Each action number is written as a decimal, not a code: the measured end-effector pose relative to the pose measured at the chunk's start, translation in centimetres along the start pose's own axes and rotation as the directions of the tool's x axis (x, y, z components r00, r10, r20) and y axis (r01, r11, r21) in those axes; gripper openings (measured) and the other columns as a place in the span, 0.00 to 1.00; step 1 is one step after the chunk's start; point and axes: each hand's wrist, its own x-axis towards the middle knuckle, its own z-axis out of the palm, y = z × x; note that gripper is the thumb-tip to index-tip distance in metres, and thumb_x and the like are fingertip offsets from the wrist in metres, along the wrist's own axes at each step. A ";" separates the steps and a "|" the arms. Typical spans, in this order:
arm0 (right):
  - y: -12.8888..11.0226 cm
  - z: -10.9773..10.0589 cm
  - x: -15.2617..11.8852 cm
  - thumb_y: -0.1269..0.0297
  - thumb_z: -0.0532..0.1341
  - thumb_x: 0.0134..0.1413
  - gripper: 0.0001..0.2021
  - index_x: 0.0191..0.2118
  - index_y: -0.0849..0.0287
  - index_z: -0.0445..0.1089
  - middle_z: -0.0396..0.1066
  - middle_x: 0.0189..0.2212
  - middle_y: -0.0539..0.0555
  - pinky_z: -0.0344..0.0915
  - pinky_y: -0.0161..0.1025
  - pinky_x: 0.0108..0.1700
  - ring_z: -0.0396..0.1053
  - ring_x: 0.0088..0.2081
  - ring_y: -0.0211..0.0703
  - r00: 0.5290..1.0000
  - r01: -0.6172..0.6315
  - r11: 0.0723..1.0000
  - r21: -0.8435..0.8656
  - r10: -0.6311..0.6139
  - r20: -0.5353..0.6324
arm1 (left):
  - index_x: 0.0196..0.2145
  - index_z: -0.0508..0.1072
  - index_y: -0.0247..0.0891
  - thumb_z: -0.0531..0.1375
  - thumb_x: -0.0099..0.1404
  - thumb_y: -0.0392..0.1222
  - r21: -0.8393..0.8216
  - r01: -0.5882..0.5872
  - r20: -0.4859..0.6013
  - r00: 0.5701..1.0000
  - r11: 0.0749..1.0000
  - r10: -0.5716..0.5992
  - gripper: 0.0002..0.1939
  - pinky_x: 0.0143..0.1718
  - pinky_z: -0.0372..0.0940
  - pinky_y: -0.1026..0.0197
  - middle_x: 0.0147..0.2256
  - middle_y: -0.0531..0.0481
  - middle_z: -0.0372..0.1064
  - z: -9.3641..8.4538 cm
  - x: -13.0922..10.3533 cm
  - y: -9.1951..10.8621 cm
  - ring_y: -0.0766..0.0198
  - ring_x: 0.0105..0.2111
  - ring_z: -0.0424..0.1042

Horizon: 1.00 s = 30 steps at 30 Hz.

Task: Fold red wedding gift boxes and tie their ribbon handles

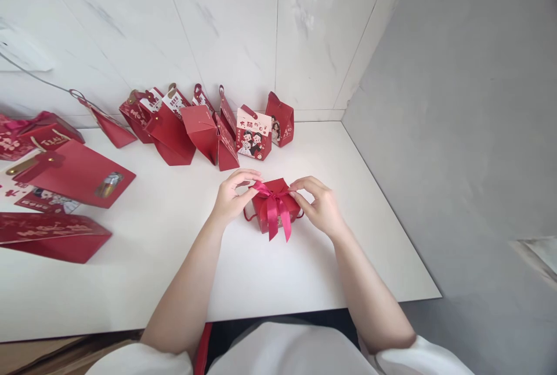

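A small red gift box (263, 214) stands on the white table in front of me, with a dark red cord looping out at each side. Across its top a shiny pink-red ribbon (272, 211) is tied in a bow, its two tails hanging down the front. My left hand (234, 196) pinches the bow's left loop between thumb and fingers. On the other side my right hand (319, 204) pinches the right loop the same way. Fingers partly cover both loops.
Several red gift boxes (172, 134) line the wall behind. A box with a cartoon couple (252, 138) and another red box (281, 121) stand beyond my hands. More boxes (82, 172) crowd the table's left. The white table (383, 247) ends at a grey wall on the right.
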 end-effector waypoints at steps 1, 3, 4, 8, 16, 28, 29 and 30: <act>0.2 0.3 0.0 0.69 0.58 0.63 0.06 0.39 0.54 0.71 0.73 0.38 0.54 0.69 0.46 0.45 0.71 0.43 0.47 0.998 0.012 1.000 -0.012 -0.013 -0.055 | 0.37 0.76 0.41 0.63 0.62 0.41 0.014 -0.005 -0.022 1.000 1.000 0.006 0.05 0.51 0.66 0.53 0.45 0.45 0.71 0.0 0.0 -0.1 0.57 0.50 0.70; 0.6 0.7 -0.1 0.69 0.58 0.63 0.06 0.39 0.53 0.72 0.73 0.38 0.54 0.70 0.47 0.44 0.71 0.42 0.47 0.990 0.031 0.998 -0.048 -0.037 -0.135 | 0.34 0.74 0.40 0.63 0.61 0.41 0.043 -0.012 -0.020 1.000 0.999 0.013 0.04 0.52 0.65 0.53 0.44 0.45 0.71 0.0 0.1 0.0 0.57 0.49 0.70; 0.8 0.9 -0.2 0.69 0.58 0.63 0.06 0.39 0.53 0.73 0.73 0.38 0.55 0.70 0.47 0.44 0.71 0.42 0.47 0.986 0.041 0.997 -0.068 -0.051 -0.162 | 0.32 0.73 0.39 0.63 0.61 0.40 0.061 -0.016 -0.004 1.000 0.998 0.016 0.03 0.52 0.65 0.53 0.44 0.46 0.71 0.1 0.1 0.1 0.57 0.49 0.71; 1.4 1.2 -0.6 0.70 0.59 0.62 0.08 0.40 0.51 0.74 0.72 0.39 0.55 0.71 0.48 0.42 0.71 0.41 0.47 0.962 0.097 0.986 -0.137 -0.128 -0.243 | 0.31 0.69 0.39 0.60 0.60 0.34 0.201 -0.122 0.006 0.992 0.972 0.123 0.03 0.50 0.66 0.54 0.44 0.47 0.72 0.2 -0.1 0.2 0.59 0.47 0.72; 1.7 1.9 -1.3 0.74 0.61 0.59 0.12 0.44 0.49 0.73 0.71 0.39 0.54 0.72 0.48 0.40 0.72 0.40 0.47 0.939 0.183 0.973 -0.144 -0.216 -0.269 | 0.42 0.68 0.41 0.59 0.54 0.28 0.579 -0.481 -0.017 0.800 0.658 0.600 0.17 0.35 0.69 0.58 0.34 0.49 0.73 0.6 -0.6 -1.3 0.60 0.33 0.73; 1.3 1.9 -1.4 0.73 0.56 0.61 0.11 0.45 0.52 0.69 0.70 0.46 0.56 0.70 0.50 0.47 0.69 0.47 0.48 0.991 0.119 0.990 -0.074 -0.123 -0.060 | 0.30 0.65 0.40 0.55 0.54 0.26 0.417 -0.378 0.083 0.921 0.826 0.380 0.10 0.47 0.67 0.54 0.44 0.47 0.69 1.0 -0.5 0.0 0.58 0.45 0.69; 1.3 1.8 -1.4 0.73 0.55 0.61 0.11 0.44 0.52 0.70 0.70 0.46 0.56 0.70 0.50 0.47 0.69 0.46 0.48 0.991 0.127 0.989 -0.080 -0.130 -0.043 | 0.30 0.64 0.40 0.55 0.54 0.26 0.400 -0.361 0.088 0.930 0.843 0.356 0.10 0.48 0.66 0.53 0.45 0.46 0.69 0.9 -0.5 0.0 0.57 0.45 0.69; 1.4 1.7 -1.4 0.74 0.55 0.60 0.11 0.43 0.52 0.70 0.70 0.46 0.56 0.70 0.50 0.46 0.69 0.46 0.48 0.990 0.134 0.987 -0.084 -0.137 -0.025 | 0.29 0.64 0.40 0.54 0.53 0.26 0.380 -0.340 0.098 0.940 0.860 0.328 0.10 0.49 0.65 0.52 0.46 0.46 0.69 0.6 -0.5 0.1 0.56 0.46 0.68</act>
